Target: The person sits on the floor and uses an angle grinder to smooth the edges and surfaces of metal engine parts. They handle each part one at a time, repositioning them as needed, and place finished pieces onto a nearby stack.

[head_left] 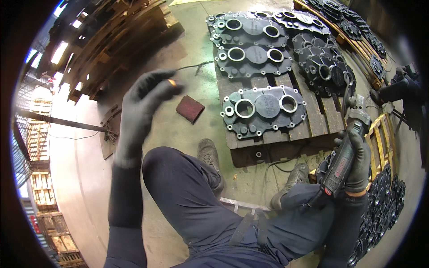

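My left hand (pixel 145 100), in a grey glove, is raised over the floor with its fingers curled together, somewhat blurred. A small orange spot (pixel 172 82) shows between thumb and fingers; whether it is a held thing or a bare fingertip I cannot tell. Gripped in my gloved right hand (pixel 359 163) is a black angle grinder (pixel 338 169), its metal head (pixel 359 117) pointing away beside the pallet. Nearest to me on that pallet lies a dark cast-metal cover (pixel 267 109) with two large ringed holes. A dark red abrasive pad (pixel 191 109) lies on the floor near my left hand.
Several similar covers (pixel 254 55) lie farther back on the wooden pallet (pixel 315 118), some stacked at right (pixel 324 67). Stacked pallets (pixel 120 40) stand far left. More dark parts (pixel 380 214) lie at lower right. A cable (pixel 268 172) runs near my feet.
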`<action>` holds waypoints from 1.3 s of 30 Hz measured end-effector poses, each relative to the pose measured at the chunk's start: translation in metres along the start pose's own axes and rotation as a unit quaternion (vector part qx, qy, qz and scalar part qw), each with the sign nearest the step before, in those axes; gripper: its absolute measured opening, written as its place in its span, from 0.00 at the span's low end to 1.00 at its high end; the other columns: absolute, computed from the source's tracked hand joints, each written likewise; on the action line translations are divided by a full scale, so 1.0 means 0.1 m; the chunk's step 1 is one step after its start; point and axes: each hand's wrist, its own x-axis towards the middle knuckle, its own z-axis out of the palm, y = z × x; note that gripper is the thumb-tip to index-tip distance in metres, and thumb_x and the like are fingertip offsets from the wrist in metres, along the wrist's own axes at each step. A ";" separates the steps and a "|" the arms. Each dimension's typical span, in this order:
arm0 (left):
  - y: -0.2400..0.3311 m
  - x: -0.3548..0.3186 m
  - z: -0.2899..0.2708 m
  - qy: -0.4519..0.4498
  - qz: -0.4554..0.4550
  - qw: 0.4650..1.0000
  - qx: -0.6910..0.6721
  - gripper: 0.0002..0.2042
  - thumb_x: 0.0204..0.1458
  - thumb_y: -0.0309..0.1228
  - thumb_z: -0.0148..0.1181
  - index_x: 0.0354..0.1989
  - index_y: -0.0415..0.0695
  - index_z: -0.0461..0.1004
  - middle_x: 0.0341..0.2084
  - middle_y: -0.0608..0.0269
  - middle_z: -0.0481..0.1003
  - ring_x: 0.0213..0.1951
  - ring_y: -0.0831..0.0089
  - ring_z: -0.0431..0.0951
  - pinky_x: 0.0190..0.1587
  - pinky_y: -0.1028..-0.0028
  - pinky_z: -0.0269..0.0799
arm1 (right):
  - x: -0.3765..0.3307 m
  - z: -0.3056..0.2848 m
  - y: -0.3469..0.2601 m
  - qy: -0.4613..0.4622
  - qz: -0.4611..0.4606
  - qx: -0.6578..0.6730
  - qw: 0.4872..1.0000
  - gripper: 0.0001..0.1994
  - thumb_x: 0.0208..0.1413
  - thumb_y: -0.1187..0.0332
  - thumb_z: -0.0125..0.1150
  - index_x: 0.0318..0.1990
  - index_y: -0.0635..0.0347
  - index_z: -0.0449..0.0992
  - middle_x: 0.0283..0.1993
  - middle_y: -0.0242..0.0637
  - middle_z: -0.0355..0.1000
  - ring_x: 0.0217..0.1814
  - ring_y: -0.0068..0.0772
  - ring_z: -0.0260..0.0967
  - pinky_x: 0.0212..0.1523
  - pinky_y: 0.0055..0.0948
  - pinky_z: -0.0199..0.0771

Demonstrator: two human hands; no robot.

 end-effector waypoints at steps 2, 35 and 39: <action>-1.01 0.43 -0.59 0.018 -0.070 0.997 0.034 0.12 0.65 0.30 0.60 0.52 0.37 0.78 0.37 0.62 0.81 0.40 0.75 0.81 0.48 0.74 0.75 | -0.01 0.14 -0.02 0.002 -0.003 -0.011 1.000 0.23 0.60 0.54 0.66 0.48 0.69 0.77 0.33 0.42 0.80 0.27 0.26 0.76 0.28 0.25 0.78; -3.38 0.21 -0.42 -0.090 -0.228 0.966 0.076 0.18 0.65 0.31 0.53 0.60 0.36 0.72 0.41 0.57 0.83 0.37 0.75 0.81 0.40 0.77 0.73 | 0.10 0.21 0.09 -0.007 0.064 -0.029 0.998 0.22 0.61 0.55 0.65 0.50 0.68 0.76 0.40 0.40 0.80 0.38 0.27 0.81 0.36 0.23 0.80; -2.02 0.89 -0.01 -0.266 -0.135 0.933 0.202 0.20 0.64 0.34 0.57 0.60 0.35 0.75 0.43 0.59 0.83 0.41 0.74 0.83 0.46 0.75 0.76 | 0.12 0.06 0.07 0.013 0.058 0.014 0.998 0.27 0.60 0.49 0.66 0.50 0.70 0.77 0.39 0.43 0.80 0.31 0.25 0.79 0.31 0.23 0.80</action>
